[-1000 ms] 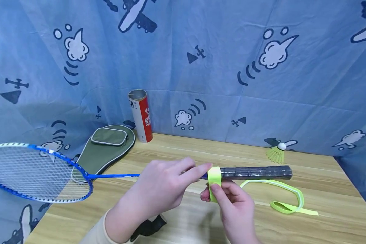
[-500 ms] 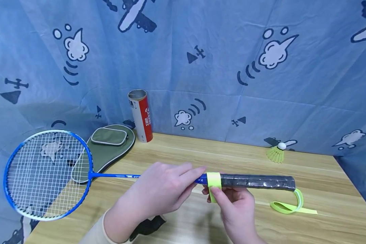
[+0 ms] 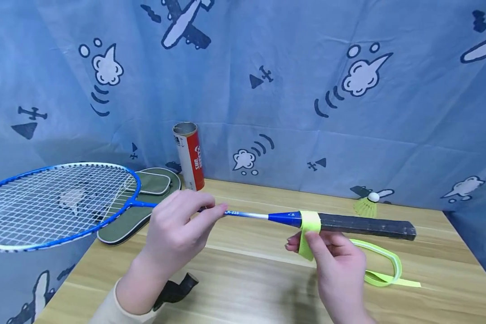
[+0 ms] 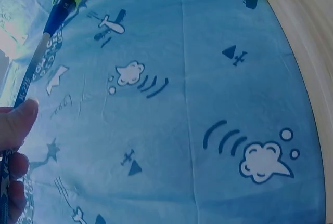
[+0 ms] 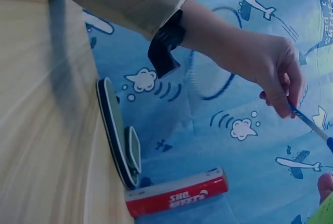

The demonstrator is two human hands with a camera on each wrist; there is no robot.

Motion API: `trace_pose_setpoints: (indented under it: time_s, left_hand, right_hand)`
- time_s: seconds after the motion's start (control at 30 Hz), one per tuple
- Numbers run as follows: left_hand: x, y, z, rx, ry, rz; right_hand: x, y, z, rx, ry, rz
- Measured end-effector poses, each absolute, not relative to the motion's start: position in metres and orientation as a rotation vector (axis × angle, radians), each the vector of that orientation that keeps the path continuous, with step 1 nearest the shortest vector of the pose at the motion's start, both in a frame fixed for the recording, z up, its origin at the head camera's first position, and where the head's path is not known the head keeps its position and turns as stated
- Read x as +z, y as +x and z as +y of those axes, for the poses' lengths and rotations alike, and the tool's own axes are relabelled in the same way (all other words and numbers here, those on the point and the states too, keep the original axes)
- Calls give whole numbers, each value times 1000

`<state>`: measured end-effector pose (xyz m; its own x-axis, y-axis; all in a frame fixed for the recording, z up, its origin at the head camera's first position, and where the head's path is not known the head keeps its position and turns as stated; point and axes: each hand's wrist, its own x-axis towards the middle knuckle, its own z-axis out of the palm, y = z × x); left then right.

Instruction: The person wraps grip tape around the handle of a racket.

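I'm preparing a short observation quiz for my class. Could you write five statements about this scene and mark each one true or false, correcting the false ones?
1. The left hand holds the badminton racket by its shaft. True.
2. The right hand pinches a pink strip. False: the strip is neon yellow grip tape.
3. The shuttlecock tube lies on its side. False: it stands upright, its top open.
4. The shuttlecock has a white tip. True.
5. In the head view, the racket's strung head overlaps the green racket cover. True.
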<state>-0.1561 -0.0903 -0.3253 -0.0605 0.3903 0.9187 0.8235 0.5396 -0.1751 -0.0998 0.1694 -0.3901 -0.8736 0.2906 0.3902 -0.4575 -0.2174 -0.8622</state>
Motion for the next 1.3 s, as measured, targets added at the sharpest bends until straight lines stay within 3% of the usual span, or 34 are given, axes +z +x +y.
trace_pose_setpoints:
  time_s: [0.4, 0.77, 1.3]
  left_hand:
    - [-330, -156, -96, -478, -946, -1741]
    - [-336, -153, -95, -507, -857, -1812]
    - [-335, -158, -89, -519, -950, -1750]
  right_hand:
    - [-391, -103, 169, 1903, 150, -1632]
    - [-393, -105, 166, 1893, 334, -1450]
    - [-395, -105, 170, 1902, 311, -1345]
